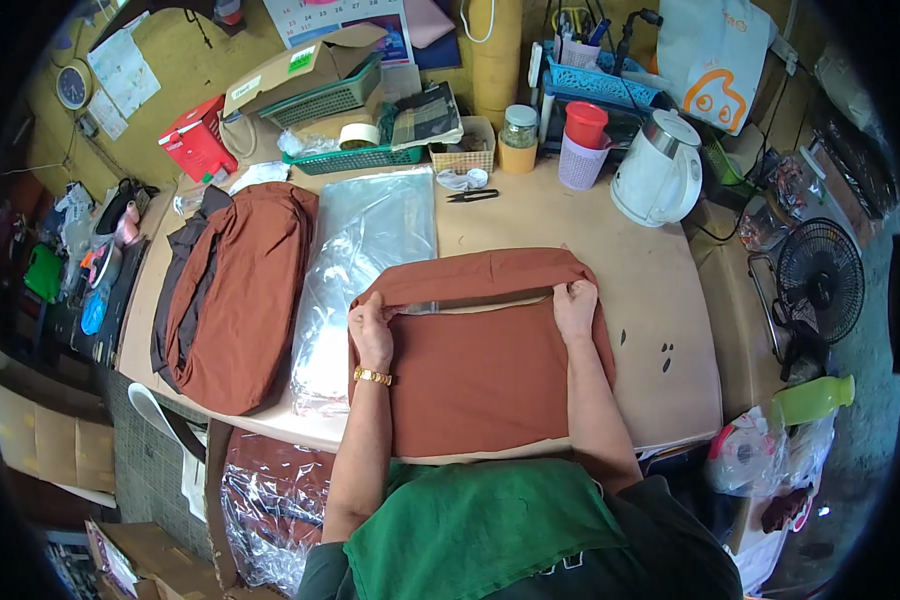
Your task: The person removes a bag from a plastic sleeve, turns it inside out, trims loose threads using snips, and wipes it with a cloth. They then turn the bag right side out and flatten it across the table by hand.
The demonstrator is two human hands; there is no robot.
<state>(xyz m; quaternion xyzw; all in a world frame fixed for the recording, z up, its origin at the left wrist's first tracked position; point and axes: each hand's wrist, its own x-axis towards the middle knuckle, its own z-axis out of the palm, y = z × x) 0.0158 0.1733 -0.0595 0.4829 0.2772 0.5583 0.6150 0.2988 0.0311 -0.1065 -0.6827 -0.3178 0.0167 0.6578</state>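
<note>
A rust-brown cloth piece (480, 385), perhaps a garment, lies spread on the table in front of me. Its far part is a folded band (475, 275), with a narrow gap between band and near panel. My left hand (372, 332) pinches the cloth at the left end of this gap; a gold watch or bracelet is on that wrist. At the right end, my right hand (575, 308) has its fingers closed on the same cloth. Clear plastic bags (370, 240) lie flat to the left, partly under the cloth. Farther left rests a pile of rust-brown and dark cloth (240, 300).
Black thread snips (473, 196) lie beyond the cloth. A white electric kettle (658, 170), a lidded jar (519, 140), and green baskets (355, 158) line the back. A black fan (820, 280) stands at right. Below the table's left side is a box with plastic-wrapped brown items (275, 500).
</note>
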